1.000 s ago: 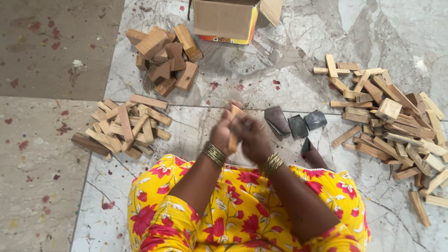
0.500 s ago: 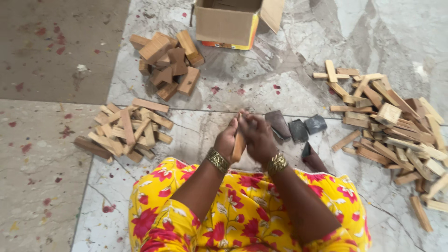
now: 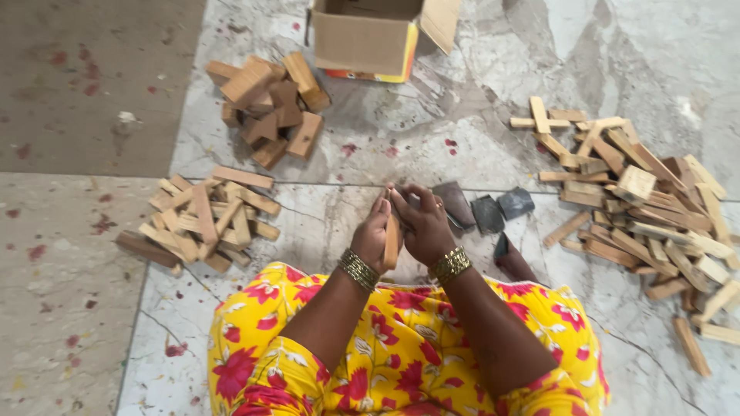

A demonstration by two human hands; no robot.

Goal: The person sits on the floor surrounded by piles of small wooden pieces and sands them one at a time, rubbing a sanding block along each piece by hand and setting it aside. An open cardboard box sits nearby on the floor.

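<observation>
A small wooden stick (image 3: 392,240) is held upright between the left hand (image 3: 375,239) and the right hand (image 3: 423,231), both closed around it above the lap. Judging by the piles, the work seems partly done: thin sticks (image 3: 204,223) lie heaped at the left, chunky blocks (image 3: 270,108) further off, while a large loose heap (image 3: 647,208) remains at the right. Dark scraps of sheet (image 3: 486,212) lie just beyond the hands. The cardboard box (image 3: 378,35) is cut off, its inside unseen; what the fingers do cannot be made out

Pale matt wooden stick (image 3: 392,240), rough wooden blocks (image 3: 266,108), glossy marble floor (image 3: 493,77), matt cardboard box (image 3: 370,38)
</observation>
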